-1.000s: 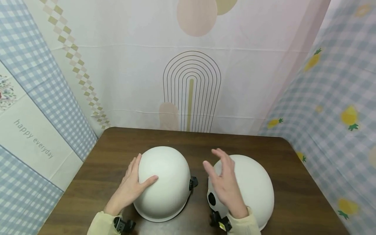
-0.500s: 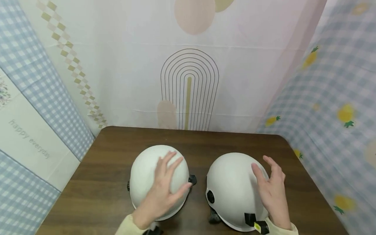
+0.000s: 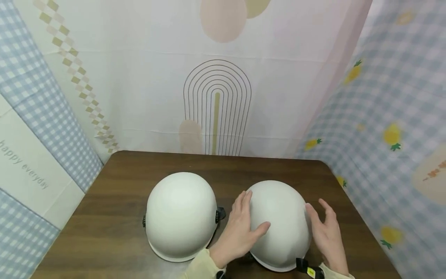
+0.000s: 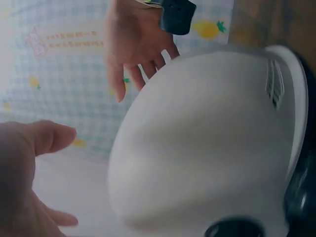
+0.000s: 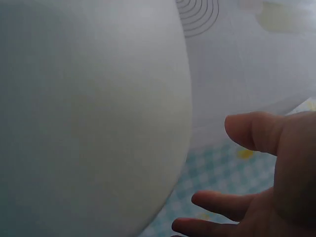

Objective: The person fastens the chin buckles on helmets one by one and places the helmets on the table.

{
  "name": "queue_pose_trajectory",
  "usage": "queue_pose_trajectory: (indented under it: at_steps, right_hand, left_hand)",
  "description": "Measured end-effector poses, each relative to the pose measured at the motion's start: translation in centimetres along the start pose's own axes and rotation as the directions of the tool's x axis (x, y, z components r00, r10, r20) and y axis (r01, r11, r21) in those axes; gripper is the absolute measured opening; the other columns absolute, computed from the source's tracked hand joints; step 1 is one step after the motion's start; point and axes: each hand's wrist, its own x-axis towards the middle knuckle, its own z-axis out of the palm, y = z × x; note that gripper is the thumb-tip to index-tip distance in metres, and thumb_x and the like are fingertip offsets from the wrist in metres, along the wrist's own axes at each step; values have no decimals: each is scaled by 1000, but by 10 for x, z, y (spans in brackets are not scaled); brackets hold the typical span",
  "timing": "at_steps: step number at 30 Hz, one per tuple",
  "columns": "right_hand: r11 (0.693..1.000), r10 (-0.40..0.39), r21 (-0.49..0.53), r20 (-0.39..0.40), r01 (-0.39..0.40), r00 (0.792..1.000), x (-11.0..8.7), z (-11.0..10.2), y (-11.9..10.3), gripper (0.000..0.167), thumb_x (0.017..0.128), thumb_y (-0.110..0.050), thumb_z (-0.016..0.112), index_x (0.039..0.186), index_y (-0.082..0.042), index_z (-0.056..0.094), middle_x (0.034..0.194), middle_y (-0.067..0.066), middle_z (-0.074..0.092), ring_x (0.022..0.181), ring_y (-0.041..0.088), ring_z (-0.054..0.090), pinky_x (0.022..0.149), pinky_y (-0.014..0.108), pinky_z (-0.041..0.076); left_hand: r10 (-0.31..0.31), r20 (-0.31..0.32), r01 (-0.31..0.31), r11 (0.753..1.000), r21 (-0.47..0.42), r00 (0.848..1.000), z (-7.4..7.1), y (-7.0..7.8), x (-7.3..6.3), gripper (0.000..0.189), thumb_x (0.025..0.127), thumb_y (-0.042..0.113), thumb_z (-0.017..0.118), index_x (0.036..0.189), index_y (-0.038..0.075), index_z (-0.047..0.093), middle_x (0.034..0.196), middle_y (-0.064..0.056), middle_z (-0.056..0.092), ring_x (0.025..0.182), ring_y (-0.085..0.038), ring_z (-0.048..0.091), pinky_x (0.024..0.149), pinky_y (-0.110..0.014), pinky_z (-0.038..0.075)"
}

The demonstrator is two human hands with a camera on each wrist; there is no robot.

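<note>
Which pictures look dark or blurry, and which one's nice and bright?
Head view: brightest, left helmet and right helmet fairly clear; left wrist view: dimmer, hazy, a bit blurry; right wrist view: dim too, right helmet shaded grey, right hand dark.

The left hand (image 3: 239,231) hides part of the right helmet (image 3: 281,221); the head view's bottom edge cuts off the surface (image 3: 115,217).

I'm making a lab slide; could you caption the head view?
Left hand and right hand flanking one white helmet, a second helmet beside it on the brown table.
</note>
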Motion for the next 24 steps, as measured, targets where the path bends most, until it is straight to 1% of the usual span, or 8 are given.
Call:
queue_pose_trajectory:
  at_steps: [4, 5, 7, 10, 14, 20, 24]
  right_hand:
    - [1000, 13, 19, 27, -13, 1000, 6, -3, 13, 98, 91, -71, 37, 157, -9, 1, 159, 25, 2, 142, 47, 8, 108, 64, 18]
    - [1000, 9, 17, 37, -10, 999, 8, -4, 16, 98, 91, -71, 37, 157, -8, 0, 159, 26, 4, 142, 47, 9, 108, 63, 18]
    - [1000, 9, 11, 57, -10, 998, 10, -4, 23, 99, 92, -70, 37, 156, -5, -1, 158, 27, 8, 143, 46, 10, 109, 61, 17]
    - [1000, 12, -9, 81, -11, 997, 12, -2, 31, 99, 92, -71, 36, 156, -4, 0, 158, 27, 9, 143, 46, 8, 110, 61, 15]
    - [1000, 9, 2, 114, -10, 993, 15, 6, 38, 99, 92, -71, 37, 156, -5, 0, 159, 25, 5, 144, 45, 3, 111, 61, 12]
    - [999, 29, 9, 169, -31, 985, 19, 9, 41, 102, 90, -75, 30, 155, -6, -6, 159, 26, 1, 143, 45, 6, 110, 61, 16]
    - [999, 34, 22, 214, -39, 976, 23, 8, 40, 103, 88, -77, 26, 155, -7, -10, 158, 26, -2, 143, 47, 5, 108, 64, 16]
  left_hand:
    - [-100, 31, 102, 994, -46, 994, 15, -3, 7, 96, 91, 54, 59, 156, 6, 6, 159, -21, 2, 144, -42, 7, 108, -63, 18]
    - [-118, 36, 120, 991, -52, 992, 18, -4, 8, 97, 91, 54, 59, 156, 5, 6, 159, -22, 0, 144, -43, 7, 108, -63, 17]
    - [-136, 36, 137, 989, -53, 990, 25, -6, 10, 99, 90, 54, 60, 156, 3, 6, 158, -24, -1, 143, -45, 6, 108, -64, 17]
    - [-154, 16, 154, 986, -61, 988, 32, -9, 13, 101, 90, 55, 60, 156, 3, 3, 158, -26, -6, 144, -45, 1, 109, -64, 13]
    - [-171, -2, 171, 983, -70, 985, 36, -14, 18, 103, 89, 59, 59, 156, 6, 0, 158, -25, -10, 145, -41, -7, 110, -64, 8]
    - [-163, 35, 166, 981, -96, 986, 34, -16, 26, 101, 90, 65, 52, 157, 15, -5, 158, -24, -12, 145, -39, -10, 108, -67, 8]
    - [-160, 50, 164, 981, -104, 986, 33, -15, 33, 101, 89, 67, 52, 157, 20, -7, 158, -23, -10, 145, -40, -8, 107, -69, 10]
